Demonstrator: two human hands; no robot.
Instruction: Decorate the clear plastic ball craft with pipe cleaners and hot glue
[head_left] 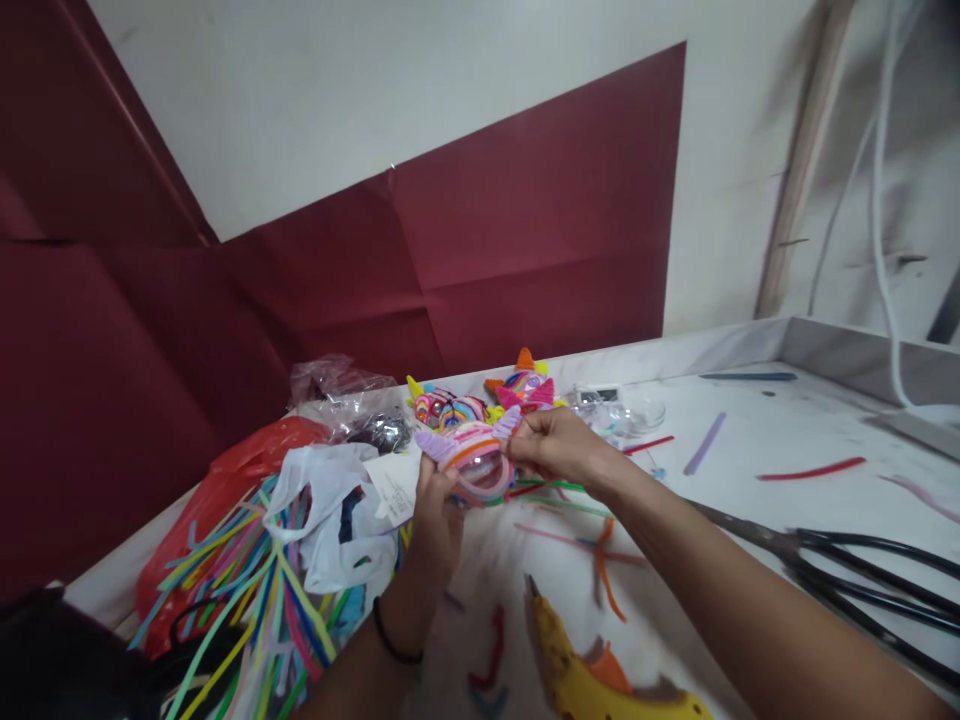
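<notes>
Between my two hands is a round pipe-cleaner ornament [474, 437] with a clear window in its middle, bands of pink and orange, and two lilac ears on top. My left hand [439, 510] grips its lower left side. At the upper right, by the right ear, the fingers of my right hand [551, 445] pinch it. Similar colourful ornaments [448, 410] sit just behind it, and one with orange points and a pink bow [527, 385] lies farther back. Below my hands, a yellow glue gun [585, 665] points away from me.
Large black-handled scissors [795, 545] lie at right, under my right forearm. Many loose pipe cleaners [225, 570] spill from a red bag [259, 455] beside a white plastic bag [330, 500] at left. Cut pieces, such as a red pipe cleaner [811, 469], dot the white table [742, 430].
</notes>
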